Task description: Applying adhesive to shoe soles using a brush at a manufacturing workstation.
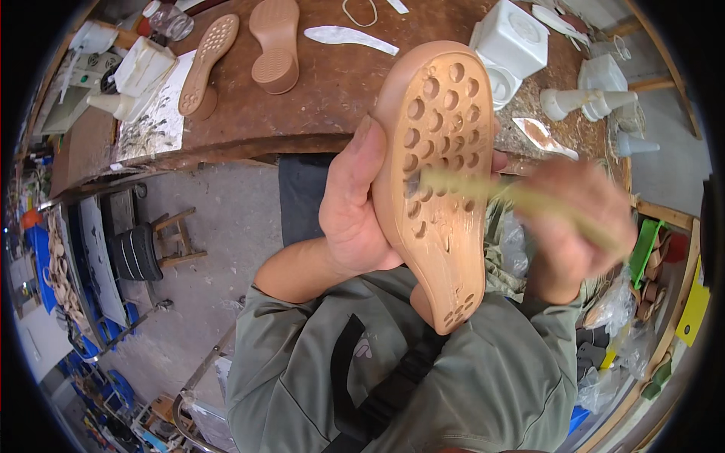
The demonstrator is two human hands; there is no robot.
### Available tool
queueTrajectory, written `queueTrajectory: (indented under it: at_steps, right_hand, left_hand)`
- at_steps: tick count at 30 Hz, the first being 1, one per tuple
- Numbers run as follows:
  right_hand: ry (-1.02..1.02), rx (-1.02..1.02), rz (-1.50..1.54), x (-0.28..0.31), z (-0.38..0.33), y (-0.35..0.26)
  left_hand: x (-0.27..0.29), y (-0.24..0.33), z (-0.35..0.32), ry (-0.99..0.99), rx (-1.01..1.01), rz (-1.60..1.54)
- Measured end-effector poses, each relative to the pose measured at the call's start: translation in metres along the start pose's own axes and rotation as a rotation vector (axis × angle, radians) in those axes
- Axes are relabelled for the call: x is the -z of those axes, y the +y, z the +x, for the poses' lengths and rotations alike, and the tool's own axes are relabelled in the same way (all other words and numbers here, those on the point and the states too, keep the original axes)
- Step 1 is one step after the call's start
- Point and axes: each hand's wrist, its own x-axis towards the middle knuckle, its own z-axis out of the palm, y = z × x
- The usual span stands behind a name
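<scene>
— Far left of the desk [302,98]: white plastic bottles [132,75], then two tan shoe soles [208,64] lying flat, one tread up, one upside down. A pale insole [351,38] just beyond.

— And in the middle?

— Left hand [355,208] wrapped around the edge of a tan shoe sole [438,174], thumb over the rim, fingers hidden behind. Held up in front of the chest, above the desk edge, inner face toward the camera, heel end down toward the grey shirt.

— Feel of it?

— Likely light, moulded rubber or foam. Full of round holes, so probably a bit springy, bending along its length if squeezed. Shiny wet patch around the middle holes, looks like glue, so probably tacky there. Best gripped by the side rim, as now, away from the wet part.

— Right side?

— Right hand [574,226], blurred with motion, closed around a yellowish brush handle [529,200]. Bristle end touching the sole near the middle holes. Exact finger hold impossible to tell through the blur.

— Beyond that?

— White square tubs [513,45] and more white bottles [585,102] at the back right of the desk. Further right, a green plastic piece [648,245] and bags of scraps by the desk's side.
</scene>
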Motion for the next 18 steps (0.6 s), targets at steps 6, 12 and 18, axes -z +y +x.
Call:
queueTrajectory:
  at_steps: [6, 12, 18]
  right_hand:
    - [0.163, -0.112, 0.192, 0.023, -0.014, -0.004]
    - [-0.750, 0.260, -0.502, 0.007, -0.001, -0.001]
    - [-0.564, 0.017, -1.058, 0.028, 0.030, 0.014]
  left_hand:
    - [0.006, 0.008, 0.008, 0.238, -0.035, 0.199]
    - [0.006, 0.012, 0.007, 0.360, -0.002, 0.247]
    - [0.010, 0.010, 0.016, 0.348, -0.023, 0.238]
